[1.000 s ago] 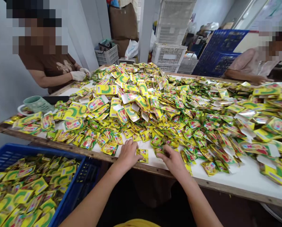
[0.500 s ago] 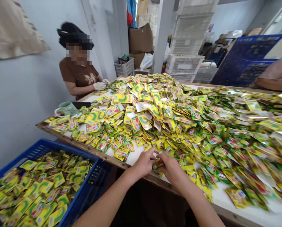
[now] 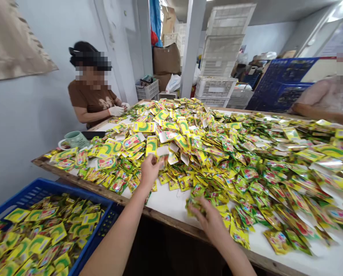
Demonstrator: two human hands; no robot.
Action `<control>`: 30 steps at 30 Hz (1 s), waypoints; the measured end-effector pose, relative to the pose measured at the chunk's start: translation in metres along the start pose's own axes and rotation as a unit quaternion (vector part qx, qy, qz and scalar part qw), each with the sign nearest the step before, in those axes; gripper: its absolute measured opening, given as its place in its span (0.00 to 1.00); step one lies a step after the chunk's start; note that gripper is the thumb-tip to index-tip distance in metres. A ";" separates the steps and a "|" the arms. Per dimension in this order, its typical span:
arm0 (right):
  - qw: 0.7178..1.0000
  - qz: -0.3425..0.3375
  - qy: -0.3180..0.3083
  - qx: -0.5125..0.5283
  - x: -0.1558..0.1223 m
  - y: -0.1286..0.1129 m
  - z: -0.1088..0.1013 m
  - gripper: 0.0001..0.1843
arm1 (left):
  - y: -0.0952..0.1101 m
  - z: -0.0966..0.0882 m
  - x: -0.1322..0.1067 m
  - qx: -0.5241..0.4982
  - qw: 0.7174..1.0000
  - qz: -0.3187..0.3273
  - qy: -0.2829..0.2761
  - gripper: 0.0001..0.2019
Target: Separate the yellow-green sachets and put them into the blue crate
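On the table lies a big heap of small yellow-and-green cartons [image 3: 144, 127], some with white flaps standing up, mixed with shiny green-and-yellow sachets [image 3: 250, 173]. My left hand [image 3: 150, 170] is at the near side of the heap, its thumb and fingers closed on a small carton with an open white flap [image 3: 162, 152]. Close to the table's front edge, my right hand [image 3: 207, 216] curls around a green-and-yellow sachet [image 3: 192, 206]; whether it holds more than one is hidden. White tabletop shows between the two hands.
A blue crate [image 3: 100, 226] full of yellow cartons stands at lower left, below the table's wooden edge [image 3: 116, 198]. A green mug [image 3: 77, 139] sits at the left corner. Co-workers sit at the far left, in white gloves [image 3: 116, 111], and far right.
My hands were together at the table edge and have come apart. The left has reached forward and left to a carton in the heap; the right stays near the edge with a sachet.
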State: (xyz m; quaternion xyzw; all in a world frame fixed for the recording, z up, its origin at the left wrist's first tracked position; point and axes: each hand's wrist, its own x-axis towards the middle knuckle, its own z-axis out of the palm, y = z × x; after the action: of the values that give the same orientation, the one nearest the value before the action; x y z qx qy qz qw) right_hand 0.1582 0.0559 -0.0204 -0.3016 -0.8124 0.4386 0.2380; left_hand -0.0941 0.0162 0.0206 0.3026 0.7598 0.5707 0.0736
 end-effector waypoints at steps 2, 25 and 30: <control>0.992 0.039 0.084 0.091 0.003 -0.009 -0.021 0.19 | 0.001 0.001 -0.034 -0.028 0.990 0.023 -0.134 0.07; 0.959 -0.031 -0.056 -0.278 0.018 -0.079 -0.045 0.09 | 0.021 0.030 -0.131 -0.265 0.885 -0.023 -0.381 0.18; 0.960 -0.032 -0.089 -0.264 0.013 -0.084 -0.051 0.14 | 0.016 0.029 -0.133 -0.251 0.897 -0.025 -0.362 0.17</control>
State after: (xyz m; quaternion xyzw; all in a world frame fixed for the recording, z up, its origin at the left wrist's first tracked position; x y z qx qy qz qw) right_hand 0.1589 0.0575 0.0783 -0.2873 -0.9263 0.2263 0.0906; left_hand 0.0326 -0.0295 -0.0056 0.4410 0.5195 0.5914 0.4310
